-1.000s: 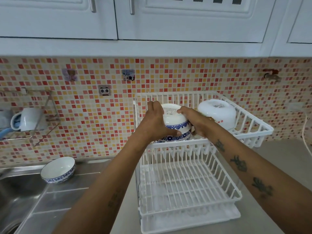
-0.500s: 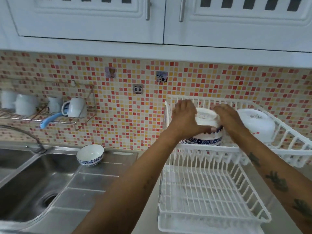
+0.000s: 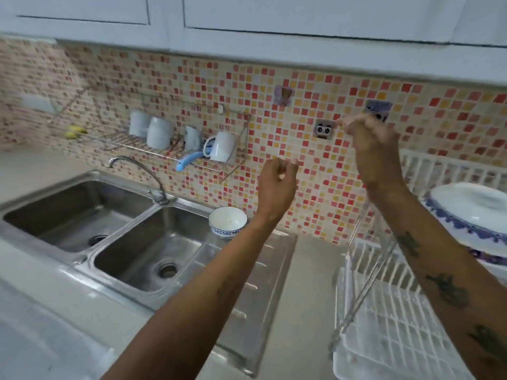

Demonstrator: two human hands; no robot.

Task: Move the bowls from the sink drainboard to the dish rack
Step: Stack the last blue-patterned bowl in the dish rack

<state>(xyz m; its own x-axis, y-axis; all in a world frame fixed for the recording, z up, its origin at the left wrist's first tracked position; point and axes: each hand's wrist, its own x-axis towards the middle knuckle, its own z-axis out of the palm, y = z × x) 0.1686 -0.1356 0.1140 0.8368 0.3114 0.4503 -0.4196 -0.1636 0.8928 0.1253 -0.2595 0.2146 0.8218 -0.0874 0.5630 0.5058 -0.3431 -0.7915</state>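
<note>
Over the sink end of the tabletop [image 3: 301, 311], in the one head view we get, both our hands are up in the air in front of the mosaic tile wall [image 3: 315, 187] with nothing in them. Left hand [image 3: 277, 185] has the fingers loosely curled, grip empty, hanging above the drainboard [image 3: 255, 283]. Right hand [image 3: 373, 149] is higher up and a bit blurry, fingers half bent, grip empty too as far as we can see, sitting just in front of the little panda sticker [image 3: 324, 129].

One blue-patterned bowl [image 3: 227, 222] sits upright on the back corner of the drainboard, right beside the right-hand sink basin [image 3: 153, 250] and close to the wall, well below our left hand. Over on the right edge, an upturned bowl [image 3: 472, 212] with a blue band sits upside down on the upper tier of the white dish rack [image 3: 392, 333], just past our right forearm. The rack's lower tier looks bare where we can see it.

Further back, a wire wall shelf [image 3: 175, 149] holds some white mugs [image 3: 222, 146], and the faucet [image 3: 140, 171] curves over between the two basins. Edges of the frame are pretty smeared.
</note>
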